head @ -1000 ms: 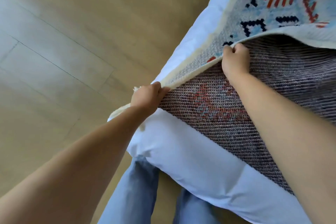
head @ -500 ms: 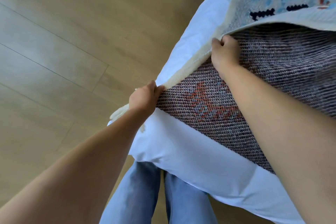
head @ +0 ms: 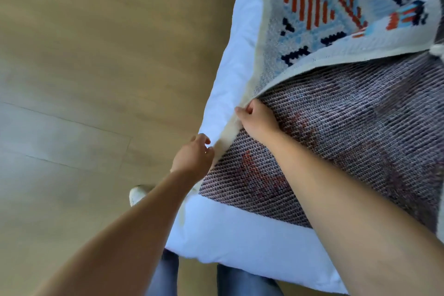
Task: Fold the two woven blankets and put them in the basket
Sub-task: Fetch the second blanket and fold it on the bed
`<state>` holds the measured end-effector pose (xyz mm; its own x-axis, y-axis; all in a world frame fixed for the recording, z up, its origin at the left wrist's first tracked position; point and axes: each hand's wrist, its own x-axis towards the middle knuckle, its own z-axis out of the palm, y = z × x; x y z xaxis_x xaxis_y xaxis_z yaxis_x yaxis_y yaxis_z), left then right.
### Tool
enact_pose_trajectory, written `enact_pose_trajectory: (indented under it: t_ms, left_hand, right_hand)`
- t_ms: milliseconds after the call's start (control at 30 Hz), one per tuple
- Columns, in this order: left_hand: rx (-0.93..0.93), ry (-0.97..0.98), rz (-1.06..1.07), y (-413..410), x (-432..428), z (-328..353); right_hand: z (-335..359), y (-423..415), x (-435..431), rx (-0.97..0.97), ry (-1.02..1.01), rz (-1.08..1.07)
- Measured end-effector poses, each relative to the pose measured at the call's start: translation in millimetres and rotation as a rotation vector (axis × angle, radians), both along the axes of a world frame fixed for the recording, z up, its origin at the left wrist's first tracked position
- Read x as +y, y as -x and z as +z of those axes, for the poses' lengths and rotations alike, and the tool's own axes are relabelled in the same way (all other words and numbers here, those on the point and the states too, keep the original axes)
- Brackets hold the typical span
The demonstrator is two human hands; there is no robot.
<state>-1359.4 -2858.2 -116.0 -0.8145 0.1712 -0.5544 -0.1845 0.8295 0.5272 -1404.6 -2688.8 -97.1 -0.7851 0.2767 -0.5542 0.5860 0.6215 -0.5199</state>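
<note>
Wide wooden floor [head: 96,79] on the left, and the white bed [head: 240,235] is filling the right side. That is where the woven blanket [head: 348,139] is lying, spread over the sheet with its grey-purple reverse facing up on the near side and its patterned face [head: 312,12] showing at the far end. No basket is showing here, and I cannot tell where the second blanket is.

The right hand [head: 258,120] is pinching the blanket's left edge, fingers curled over the cream border [head: 228,136] right where the reverse meets the patterned layer. The left hand [head: 193,157] is hovering just beside that same border, nearer the person, fingers loosely curled and grasping nothing that I can see.

So the fold looks to be in its early stages. To do it well, the left hand should be taking the border close to the near corner, so both hands are sharing one straight edge. Then the lift wants to be even, with the edge taut between the two grips, carried across to meet the opposite side squarely. This weave looks thick and stiff, so a one-handed pull is likely to be dragging it skew across the sheet.
</note>
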Motion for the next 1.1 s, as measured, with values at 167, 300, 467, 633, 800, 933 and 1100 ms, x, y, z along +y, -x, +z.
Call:
enact_pose_trajectory:
  t_ms: [167, 300, 467, 633, 800, 933, 1100]
  left_hand:
    - [0.032, -0.128, -0.234, 51.0, -6.2, 10.1]
    - [0.005, -0.157, -0.376, 85.1, -31.4, 20.9]
    - [0.061, -0.124, -0.560, 123.8, -37.3, 42.1]
    - [0.079, -0.113, -0.734, 149.3, -10.3, 61.9]
    - [0.103, -0.065, -0.893, 169.5, 35.7, 72.6]
    - [0.179, -0.016, -1.094, 184.3, 87.0, 75.7]
    - [0.220, 0.019, -1.217, 222.0, 156.6, 77.0]
  right_hand:
    - [3.1, 2.1, -13.8, -0.055, -0.113, -0.100]
    - [6.4, -2.0, -34.5, -0.127, -0.154, -0.242]
    - [12.8, 0.5, -54.3, -0.230, -0.151, -0.282]
    - [21.7, 11.7, -48.5, -0.271, -0.138, -0.274]
    - [34.0, 18.1, -18.0, -0.124, -0.118, -0.455]
    - [40.2, 29.5, 17.8, -0.050, -0.046, -0.506]
    - [43.6, 53.5, 78.3, 0.009, -0.012, -0.623]
